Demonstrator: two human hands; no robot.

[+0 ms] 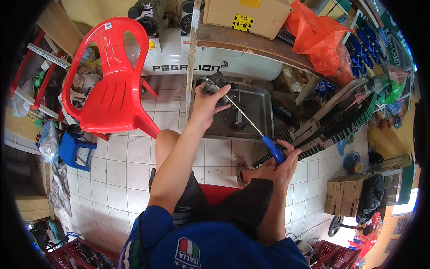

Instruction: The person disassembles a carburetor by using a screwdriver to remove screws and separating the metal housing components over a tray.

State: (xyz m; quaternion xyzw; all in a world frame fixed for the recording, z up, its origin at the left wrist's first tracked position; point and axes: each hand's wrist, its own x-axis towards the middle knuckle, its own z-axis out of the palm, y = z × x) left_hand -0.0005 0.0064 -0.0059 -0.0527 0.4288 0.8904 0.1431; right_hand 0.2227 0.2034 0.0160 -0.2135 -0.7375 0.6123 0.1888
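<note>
My left hand (208,104) grips a dark metal machine part (216,84), round and greasy-looking, above the far part of a metal tray. In my right hand (286,162) is a long screwdriver (274,150) with a blue handle, its fingers closed round the handle. The thin shaft slants up and left to the metal part; whether its tip sits in a screw there is hidden behind my left fingers. Below lies the grey metal tray (267,112), with several small dark parts (239,117) in it.
A red plastic chair (107,96) stands to the left, a small blue stool (77,150) beyond it. Behind the tray lies a white air compressor tank (251,65). A wooden shelf (251,42) bears a cardboard box (251,15). Long toothed metal racks (322,121) lean at the right.
</note>
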